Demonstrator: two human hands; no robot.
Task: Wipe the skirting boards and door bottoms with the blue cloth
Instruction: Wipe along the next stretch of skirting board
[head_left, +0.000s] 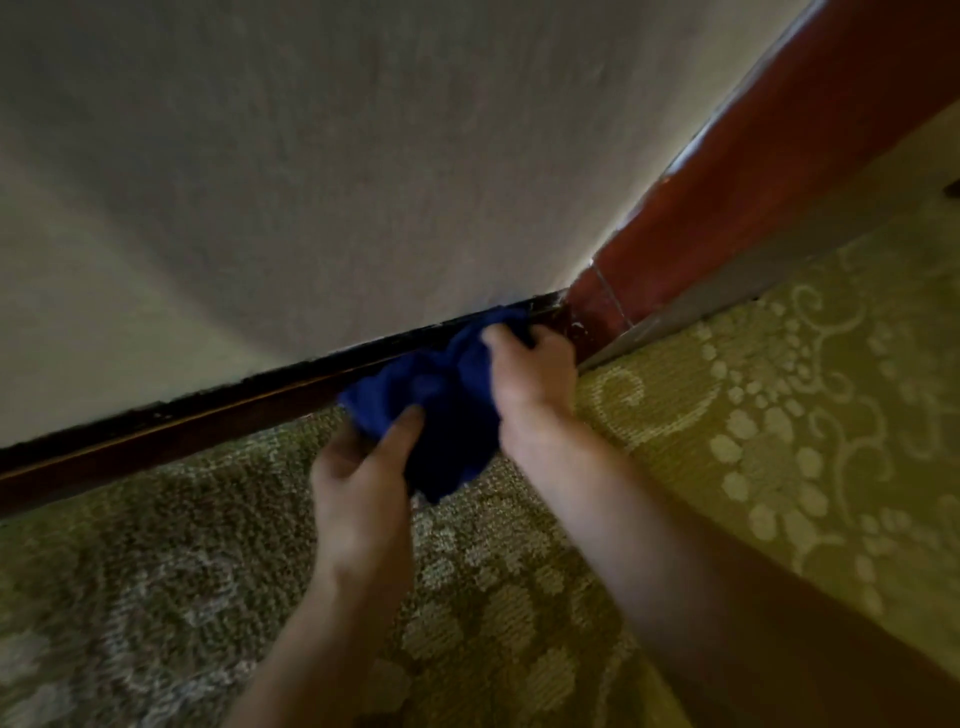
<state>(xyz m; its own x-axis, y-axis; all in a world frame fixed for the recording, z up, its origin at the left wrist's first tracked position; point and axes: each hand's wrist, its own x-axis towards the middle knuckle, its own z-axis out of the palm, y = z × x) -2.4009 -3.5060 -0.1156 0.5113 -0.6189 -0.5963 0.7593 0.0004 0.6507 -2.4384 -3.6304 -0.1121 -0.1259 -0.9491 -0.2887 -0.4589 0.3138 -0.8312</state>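
Note:
The blue cloth (431, 400) is bunched up against the dark brown skirting board (171, 436), which runs along the foot of the pale wall toward the corner. My right hand (530, 364) grips the cloth's upper end right at the skirting, close to the corner. My left hand (363, 478) holds the cloth's lower part, thumb on top, just above the carpet. To the right of the corner a reddish-brown door frame (727, 197) rises from the floor.
A green carpet (779, 415) with a pale floral pattern covers the floor. The pale textured wall (337, 156) fills the upper view. A grey threshold strip (727, 301) lies under the reddish frame on the right.

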